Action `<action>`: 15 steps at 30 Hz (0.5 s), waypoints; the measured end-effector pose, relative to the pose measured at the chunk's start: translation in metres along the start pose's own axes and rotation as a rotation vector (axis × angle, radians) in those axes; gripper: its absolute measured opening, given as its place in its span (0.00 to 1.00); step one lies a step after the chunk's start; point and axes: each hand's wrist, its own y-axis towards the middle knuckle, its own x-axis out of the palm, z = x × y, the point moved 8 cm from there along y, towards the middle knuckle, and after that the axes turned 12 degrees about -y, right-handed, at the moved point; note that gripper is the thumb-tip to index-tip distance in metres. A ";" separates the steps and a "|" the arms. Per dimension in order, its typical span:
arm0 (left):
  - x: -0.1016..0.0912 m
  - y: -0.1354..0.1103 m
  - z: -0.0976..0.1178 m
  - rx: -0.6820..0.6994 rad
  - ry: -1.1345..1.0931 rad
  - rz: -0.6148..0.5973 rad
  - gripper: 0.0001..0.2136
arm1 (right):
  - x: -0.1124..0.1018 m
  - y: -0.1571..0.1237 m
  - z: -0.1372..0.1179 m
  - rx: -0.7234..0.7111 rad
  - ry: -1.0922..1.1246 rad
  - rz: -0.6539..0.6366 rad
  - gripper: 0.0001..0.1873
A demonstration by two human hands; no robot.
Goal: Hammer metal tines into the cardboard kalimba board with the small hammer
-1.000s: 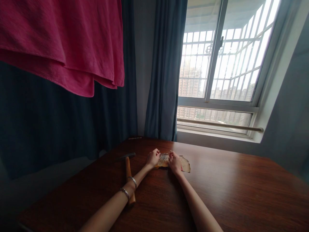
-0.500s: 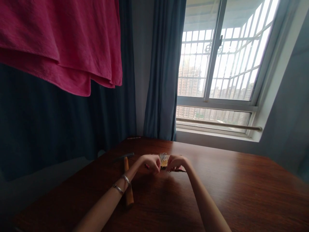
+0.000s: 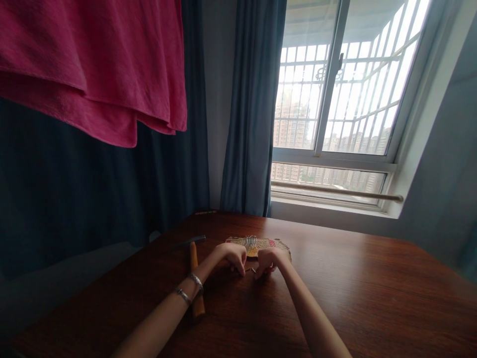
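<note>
Hammer (image 3: 194, 254): eight o'clock of the patterned board (image 3: 263, 243). Left hand (image 3: 236, 256), seven o'clock; right hand (image 3: 267, 259), five o'clock: both curled, small pins (image 3: 254, 271) at their tips, pinch unclear. Board: on table (image 3: 365, 288), markings too small to read.

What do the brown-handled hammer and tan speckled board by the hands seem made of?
Brown-handled hammer: handle probably smooth wood, by its warm tone; head likely metal, dully gleaming grey. Tan speckled board: matte, perhaps wood or card by its tan face.

One hammer (image 3: 194, 256), one pink cloth (image 3: 130, 64), two bracelets (image 3: 197, 283) (image 3: 183, 296) and two hands (image 3: 234, 254) (image 3: 267, 259) show
</note>
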 end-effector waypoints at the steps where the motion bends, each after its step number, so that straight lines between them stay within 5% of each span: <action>1: -0.002 -0.002 0.001 0.003 0.003 0.007 0.14 | -0.001 -0.001 0.001 -0.011 -0.021 -0.015 0.17; 4: -0.019 -0.007 0.005 0.046 0.004 0.138 0.15 | -0.010 -0.006 0.003 -0.034 -0.063 0.036 0.18; 10: -0.074 -0.015 0.007 0.182 -0.003 0.851 0.18 | -0.061 -0.030 0.003 0.140 -0.109 0.844 0.18; 15: -0.067 0.005 -0.008 0.128 -0.069 0.909 0.25 | -0.050 -0.020 -0.008 0.103 -0.086 0.998 0.16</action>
